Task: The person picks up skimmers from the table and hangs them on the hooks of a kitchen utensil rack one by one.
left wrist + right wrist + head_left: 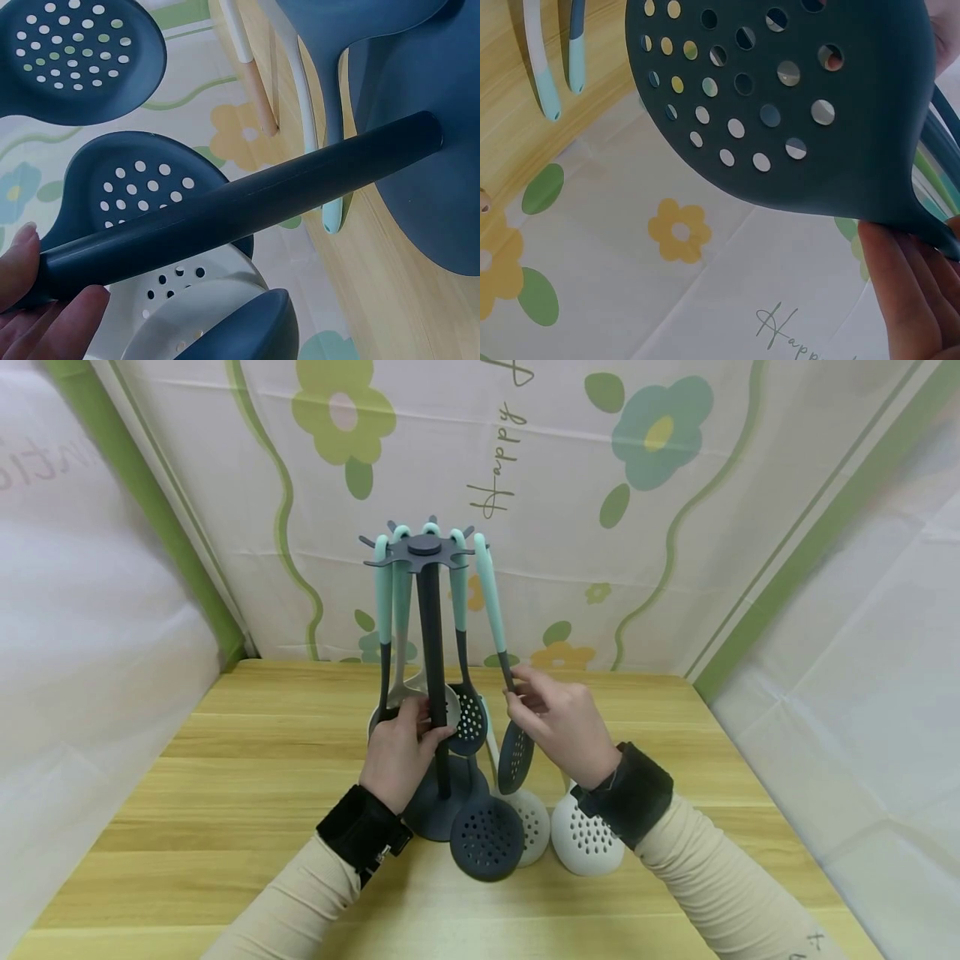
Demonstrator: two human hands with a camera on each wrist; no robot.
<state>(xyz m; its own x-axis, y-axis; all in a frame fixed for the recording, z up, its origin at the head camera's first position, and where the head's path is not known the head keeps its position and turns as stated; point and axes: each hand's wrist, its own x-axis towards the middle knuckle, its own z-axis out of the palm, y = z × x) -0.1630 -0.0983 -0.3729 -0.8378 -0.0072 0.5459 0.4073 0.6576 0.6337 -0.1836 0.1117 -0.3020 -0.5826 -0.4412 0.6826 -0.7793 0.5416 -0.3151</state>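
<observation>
My left hand (401, 758) grips the black pole (431, 635) of a utensil stand, below its pronged top. In my right hand (567, 724) is a dark skimmer (516, 758) with a mint handle, pinched at the neck just under that handle. Its hooked end is up at the right prongs of the stand top (424, 547), and the head hangs tilted. The right wrist view shows the skimmer's round-holed head close up, with fingers at its neck. Other mint-handled utensils hang from the prongs, among them a dark slotted spoon (470, 724) and pale ladle-like pieces behind my left hand.
On the wooden table (247, 793) lie a dark skimmer (487, 842) in front of the stand's round base (427, 814), a pale skimmer (534, 828) partly beneath it, and a white skimmer (587, 842) by my right wrist. A printed cloth (555, 543) rises behind.
</observation>
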